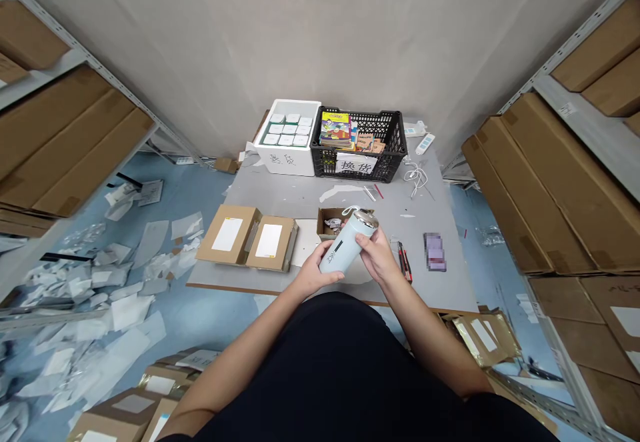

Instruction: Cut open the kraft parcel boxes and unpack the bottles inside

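A pale blue water bottle (346,247) with a silver cap and a light carry loop is held tilted above the table's near edge, its cap end up and to the right. My left hand (319,273) is closed round the bottle's lower end. Near the cap, my right hand (377,253) grips the upper end. Just behind the bottle stands a small open cardboard box (327,215) with crumpled packing in it. To the right of my right hand lie red-and-black cutters (405,262).
Two labelled cartons (247,239) sit at the table's left. At the back stand a white foam box (287,159) of small boxes and a black crate (391,135) of books. A power strip (425,143) and white cable (415,177) lie right. Shelves of cartons (565,202) flank the table; paper litters the left floor.
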`<state>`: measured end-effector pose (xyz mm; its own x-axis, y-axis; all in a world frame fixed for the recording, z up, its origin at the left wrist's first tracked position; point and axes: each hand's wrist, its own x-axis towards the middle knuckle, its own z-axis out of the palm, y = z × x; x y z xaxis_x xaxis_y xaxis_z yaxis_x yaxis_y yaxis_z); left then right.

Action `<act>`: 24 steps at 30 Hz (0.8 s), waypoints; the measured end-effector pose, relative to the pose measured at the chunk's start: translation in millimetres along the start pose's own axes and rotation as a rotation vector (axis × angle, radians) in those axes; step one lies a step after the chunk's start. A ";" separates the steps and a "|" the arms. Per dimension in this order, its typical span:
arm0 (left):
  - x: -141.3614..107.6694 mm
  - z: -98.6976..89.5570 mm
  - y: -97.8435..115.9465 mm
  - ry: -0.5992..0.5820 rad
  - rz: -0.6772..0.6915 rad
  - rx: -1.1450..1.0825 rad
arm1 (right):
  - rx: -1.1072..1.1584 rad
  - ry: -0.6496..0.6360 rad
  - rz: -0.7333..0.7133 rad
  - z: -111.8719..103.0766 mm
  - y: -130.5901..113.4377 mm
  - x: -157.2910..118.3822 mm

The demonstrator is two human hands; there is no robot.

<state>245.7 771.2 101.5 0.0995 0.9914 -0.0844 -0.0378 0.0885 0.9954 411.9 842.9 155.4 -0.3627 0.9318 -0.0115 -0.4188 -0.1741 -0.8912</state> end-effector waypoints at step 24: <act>1.4 -52.5 -61.3 0.349 -0.228 0.581 | -1.205 -0.092 0.001 -20.8 -25.0 -41.0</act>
<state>195.9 772.2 37.8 -0.2855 0.9358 -0.2070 0.4914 0.3284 0.8067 454.6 815.6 168.7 -0.4413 0.8971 -0.0242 0.6088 0.2794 -0.7425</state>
